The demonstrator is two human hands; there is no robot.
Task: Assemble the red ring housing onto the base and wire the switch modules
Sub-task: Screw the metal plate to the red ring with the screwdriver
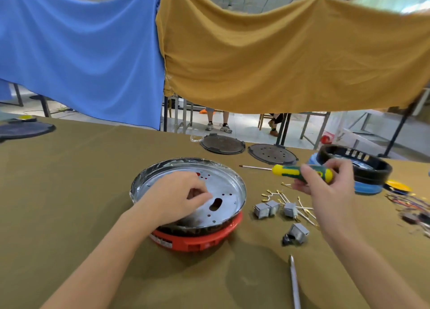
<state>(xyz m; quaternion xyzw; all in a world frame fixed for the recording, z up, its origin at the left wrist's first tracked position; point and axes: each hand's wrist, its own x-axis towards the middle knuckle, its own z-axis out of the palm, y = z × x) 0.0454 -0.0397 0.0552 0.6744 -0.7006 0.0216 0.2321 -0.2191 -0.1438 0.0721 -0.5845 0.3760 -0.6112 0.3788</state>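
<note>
A silver metal pan-shaped base [223, 187] sits on top of the red ring housing [204, 239] in the middle of the table. My left hand [179, 197] rests inside the pan with its fingertips pinched together near an oval hole; whatever it pinches is too small to see. My right hand [325, 185] grips a green and yellow screwdriver [290, 171] above the table, shaft pointing left. Several grey switch modules [267, 209] with gold-tipped wires [300, 206] lie to the right of the housing. One more module [296, 234] lies nearer me.
Two dark round plates [223, 143] [272, 154] lie at the table's far edge. A black ring on a blue ring [367, 173] stands at the right, with loose coloured wires [409, 204] beside it. A metal rod [294, 283] lies near the front. Cloths hang behind the table.
</note>
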